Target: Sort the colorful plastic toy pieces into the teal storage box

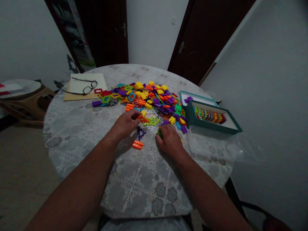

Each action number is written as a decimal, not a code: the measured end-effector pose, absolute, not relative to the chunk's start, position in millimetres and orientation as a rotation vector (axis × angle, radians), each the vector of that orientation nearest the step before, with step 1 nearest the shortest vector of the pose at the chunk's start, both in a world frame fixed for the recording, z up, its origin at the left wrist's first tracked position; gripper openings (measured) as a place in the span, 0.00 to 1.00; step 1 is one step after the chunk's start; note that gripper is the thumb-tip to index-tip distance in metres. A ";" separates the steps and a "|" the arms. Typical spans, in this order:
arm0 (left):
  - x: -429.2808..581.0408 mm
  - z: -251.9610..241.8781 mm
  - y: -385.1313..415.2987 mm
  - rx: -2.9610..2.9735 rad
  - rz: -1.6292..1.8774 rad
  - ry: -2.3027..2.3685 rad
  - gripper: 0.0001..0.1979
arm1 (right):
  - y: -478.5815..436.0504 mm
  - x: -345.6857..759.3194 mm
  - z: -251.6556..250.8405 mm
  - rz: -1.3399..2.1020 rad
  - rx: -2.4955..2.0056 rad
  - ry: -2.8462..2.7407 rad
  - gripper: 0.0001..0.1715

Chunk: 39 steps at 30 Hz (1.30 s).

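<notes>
A heap of colourful plastic building pieces [146,94] spreads over the patterned tablecloth in front of me. My left hand [126,124] is at the near left side of the heap, its thumb and fingers closed at an orange piece [143,119]. To the right, my right hand [170,139] has its thumb and curled fingers around a dark green piece [158,132], mostly hidden by them. Between the hands lie a lime green piece [152,121] and white lattice-like pieces [151,113]. A purple piece [141,133] and an orange tube-shaped piece [137,145] rest nearer to me.
At the right stands a dark green box [214,127] with rows of colourful pieces inside, beside its lid [204,96]. A clear plastic container [204,144] sits in front of it. Black glasses [88,89] lie on papers [99,80] at the back left.
</notes>
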<state>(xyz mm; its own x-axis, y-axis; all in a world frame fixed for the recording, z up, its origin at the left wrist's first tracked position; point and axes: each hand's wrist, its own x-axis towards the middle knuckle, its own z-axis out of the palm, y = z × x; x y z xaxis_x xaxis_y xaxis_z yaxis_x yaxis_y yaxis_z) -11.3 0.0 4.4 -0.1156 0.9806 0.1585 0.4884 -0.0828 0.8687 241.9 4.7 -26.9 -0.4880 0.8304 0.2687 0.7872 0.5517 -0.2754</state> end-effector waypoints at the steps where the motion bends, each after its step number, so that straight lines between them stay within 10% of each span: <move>1: -11.5 4.3 0.1 1.599 1.147 1.640 0.10 | 4.5 242.4 -26.2 0.155 -1.333 -2.424 0.20; 26: -2.2 3.5 -7.0 1.789 0.886 1.396 0.09 | 22.0 251.3 -30.5 -0.068 -1.636 -2.366 0.13; 39: 10.4 -1.5 -10.8 2.025 0.842 1.200 0.13 | 6.8 244.9 -27.6 0.408 -1.129 -2.329 0.14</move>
